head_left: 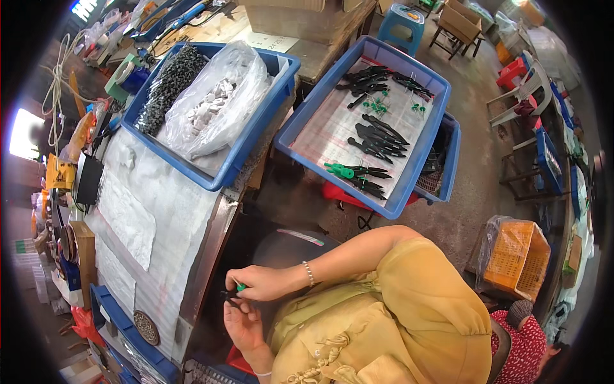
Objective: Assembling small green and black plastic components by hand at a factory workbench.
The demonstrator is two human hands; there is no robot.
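My right hand [259, 283], with a beaded bracelet at the wrist, is closed around a small green piece [240, 287] with a thin pale shaft sticking up. Just below it, my left hand [243, 326] pinches a small dark part [230, 298] between its fingertips. The two hands nearly touch there, so the dark part's exact shape is hidden. Both are over my lap, beside the edge of the workbench [163, 237]. A blue tray [300, 152] beyond my right arm holds several long black plastic parts [377, 139] and green pieces with thin shafts [376, 104].
Another blue tray [220, 179] on the bench holds black small parts [169, 86] and a clear bag of white pieces [211, 109]. A round tin [146, 328] lies near a blue bin [163, 365]. An orange crate [518, 256] stands behind; a person in red [524, 339] sits nearby.
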